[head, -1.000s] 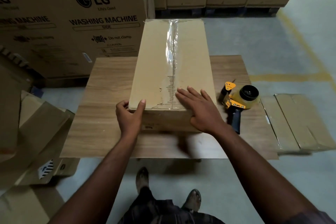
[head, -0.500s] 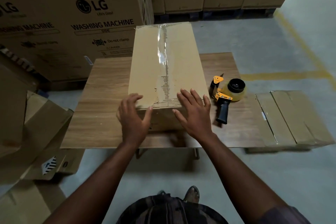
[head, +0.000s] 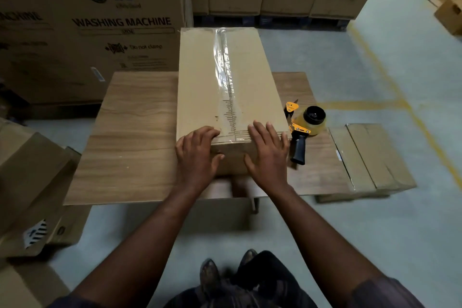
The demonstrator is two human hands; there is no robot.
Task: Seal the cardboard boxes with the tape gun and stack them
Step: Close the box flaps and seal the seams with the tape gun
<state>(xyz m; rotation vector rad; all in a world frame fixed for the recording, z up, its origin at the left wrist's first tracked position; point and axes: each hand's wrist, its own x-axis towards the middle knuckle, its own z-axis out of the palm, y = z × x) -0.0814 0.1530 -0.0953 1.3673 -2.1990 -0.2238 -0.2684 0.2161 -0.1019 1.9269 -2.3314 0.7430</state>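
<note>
Presently, the left hand and right hand lie with fingers spread flat, grasping nothing, on the near end of the cardboard box, mid-table. Top seam taped. Tape gun idle at three o'clock. Stacking appears outstanding.

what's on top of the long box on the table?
A strip of clear tape runs along the top seam of the long box. Both hands press flat at its near edge: left hand, right hand. The seam under the palms is covered.
</note>
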